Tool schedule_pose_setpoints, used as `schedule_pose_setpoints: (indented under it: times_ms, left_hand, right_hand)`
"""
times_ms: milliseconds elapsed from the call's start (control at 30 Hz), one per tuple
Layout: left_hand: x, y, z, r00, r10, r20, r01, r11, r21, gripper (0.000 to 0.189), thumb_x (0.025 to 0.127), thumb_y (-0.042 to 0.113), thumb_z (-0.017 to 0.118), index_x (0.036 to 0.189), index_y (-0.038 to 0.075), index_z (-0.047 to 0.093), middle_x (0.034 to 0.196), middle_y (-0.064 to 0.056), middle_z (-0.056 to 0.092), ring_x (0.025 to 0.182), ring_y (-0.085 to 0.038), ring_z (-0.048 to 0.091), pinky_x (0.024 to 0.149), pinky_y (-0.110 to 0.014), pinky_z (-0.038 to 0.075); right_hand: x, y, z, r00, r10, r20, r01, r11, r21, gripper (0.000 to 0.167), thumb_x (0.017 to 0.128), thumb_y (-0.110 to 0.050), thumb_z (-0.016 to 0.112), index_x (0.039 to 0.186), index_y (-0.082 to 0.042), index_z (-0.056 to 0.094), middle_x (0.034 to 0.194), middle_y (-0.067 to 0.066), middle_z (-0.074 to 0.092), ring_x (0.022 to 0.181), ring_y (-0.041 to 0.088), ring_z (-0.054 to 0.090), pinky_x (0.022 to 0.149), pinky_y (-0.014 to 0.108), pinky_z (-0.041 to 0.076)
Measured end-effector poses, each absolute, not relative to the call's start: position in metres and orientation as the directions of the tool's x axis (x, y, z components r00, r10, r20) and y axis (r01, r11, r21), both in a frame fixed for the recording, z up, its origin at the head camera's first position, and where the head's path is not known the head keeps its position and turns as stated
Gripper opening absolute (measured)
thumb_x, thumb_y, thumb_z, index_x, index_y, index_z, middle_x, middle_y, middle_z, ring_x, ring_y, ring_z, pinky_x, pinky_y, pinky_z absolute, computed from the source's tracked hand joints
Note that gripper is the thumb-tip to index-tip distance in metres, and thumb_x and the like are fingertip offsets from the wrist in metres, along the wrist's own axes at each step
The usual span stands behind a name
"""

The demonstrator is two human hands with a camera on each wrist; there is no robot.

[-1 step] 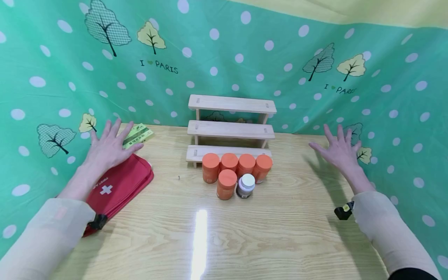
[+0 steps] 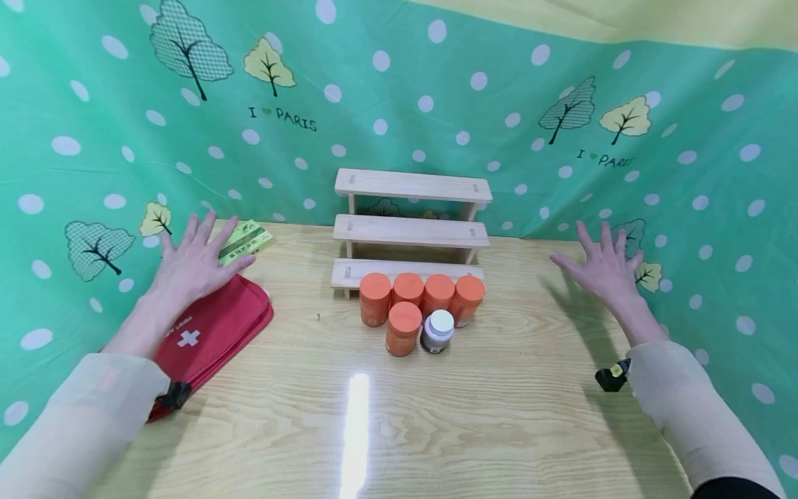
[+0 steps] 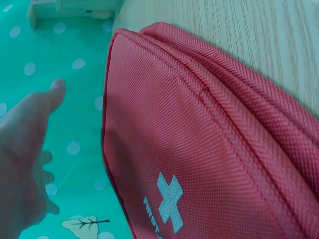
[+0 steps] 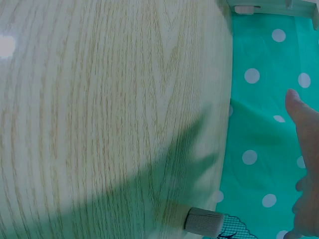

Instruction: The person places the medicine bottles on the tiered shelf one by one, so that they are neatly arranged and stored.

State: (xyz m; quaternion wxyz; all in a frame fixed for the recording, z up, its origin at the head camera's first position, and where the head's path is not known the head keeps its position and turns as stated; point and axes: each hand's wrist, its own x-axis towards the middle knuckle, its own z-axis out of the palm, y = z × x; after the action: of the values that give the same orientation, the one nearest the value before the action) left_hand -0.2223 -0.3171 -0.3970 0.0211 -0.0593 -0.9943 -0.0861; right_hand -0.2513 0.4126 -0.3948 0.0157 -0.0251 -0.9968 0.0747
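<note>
My left hand (image 2: 194,262), fingers spread, is held above the far end of a red first-aid pouch (image 2: 215,326) and holds nothing. Beyond its fingers lies a green and yellow box (image 2: 246,240), partly covered by the hand. In the left wrist view the pouch (image 3: 164,124) shows its white cross. On the far right my right hand (image 2: 603,267) is also spread and empty, casting a shadow on the table. Between the hands, several orange bottles with orange lids (image 2: 404,327) stand upright with one white-capped bottle (image 2: 438,331).
A three-step wooden shelf (image 2: 411,231) stands against the green dotted cloth (image 2: 399,83), just behind the bottles. The cloth encloses the wooden table (image 2: 499,416) at the back and sides. In the right wrist view, a small grey-brown roll (image 4: 204,222) lies near the table's edge.
</note>
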Motion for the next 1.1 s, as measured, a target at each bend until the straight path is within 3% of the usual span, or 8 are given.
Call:
schedule_pose_setpoints:
  times_ms: [333, 533, 700, 933, 1100]
  left_hand:
    - [-0.224, -0.312, -0.397, -0.992, 0.114, 0.051, 0.122, 0.970, 0.208, 0.093, 0.099, 0.071, 0.043, 0.167, 0.021, 0.005, 0.170, -0.030, 0.001, 0.157, -0.054, -0.005, 0.115, -0.085, -0.001]
    - [-0.224, -0.309, -0.397, -0.994, 0.101, 0.050, 0.111, 0.960, 0.257, 0.092, 0.099, 0.070, 0.042, 0.167, 0.020, 0.005, 0.171, -0.029, 0.000, 0.157, -0.053, -0.006, 0.116, -0.083, 0.002]
    - [-0.224, -0.302, -0.397, -0.993, 0.096, 0.066, 0.112, 0.942, 0.315, 0.090, 0.101, 0.068, 0.042, 0.167, 0.019, 0.004, 0.171, -0.029, 0.002, 0.156, -0.055, -0.001, 0.117, -0.082, 0.005]
    - [-0.220, -0.281, -0.394, -0.986, 0.084, 0.143, 0.137, 0.899, 0.416, 0.087, 0.102, 0.062, 0.048, 0.167, 0.018, 0.012, 0.170, -0.028, 0.015, 0.154, -0.054, 0.015, 0.119, -0.078, 0.017]
    - [-0.214, -0.263, -0.396, -0.992, 0.053, 0.115, 0.106, 0.849, 0.518, 0.085, 0.102, 0.064, 0.046, 0.167, 0.023, 0.011, 0.170, -0.025, 0.018, 0.155, -0.052, 0.018, 0.116, -0.079, 0.020]
  right_hand:
    - [-0.248, 0.416, -0.388, -0.997, 0.073, 0.037, 0.068, 0.988, -0.136, 0.100, 0.092, -0.084, 0.037, 0.165, -0.030, -0.006, 0.167, 0.026, -0.021, 0.148, 0.064, -0.016, 0.103, 0.094, -0.002]
    - [-0.247, 0.414, -0.386, -0.994, 0.093, 0.058, 0.081, 0.980, -0.184, 0.100, 0.093, -0.082, 0.039, 0.165, -0.030, -0.008, 0.168, 0.022, -0.023, 0.150, 0.062, -0.016, 0.105, 0.092, -0.003]
    - [-0.245, 0.409, -0.389, -0.989, 0.119, 0.091, 0.092, 0.962, -0.258, 0.099, 0.094, -0.081, 0.039, 0.166, -0.030, -0.005, 0.171, 0.021, -0.017, 0.154, 0.056, -0.013, 0.109, 0.090, 0.001]
    - [-0.240, 0.393, -0.387, -0.970, 0.191, 0.148, 0.112, 0.899, -0.423, 0.095, 0.095, -0.076, 0.047, 0.166, -0.033, 0.002, 0.173, 0.024, 0.003, 0.155, 0.057, 0.010, 0.111, 0.086, 0.013]
    - [-0.237, 0.382, -0.384, -0.964, 0.234, 0.126, 0.126, 0.820, -0.558, 0.092, 0.094, -0.075, 0.051, 0.165, -0.040, 0.003, 0.175, 0.016, 0.003, 0.158, 0.051, 0.008, 0.114, 0.085, 0.011]
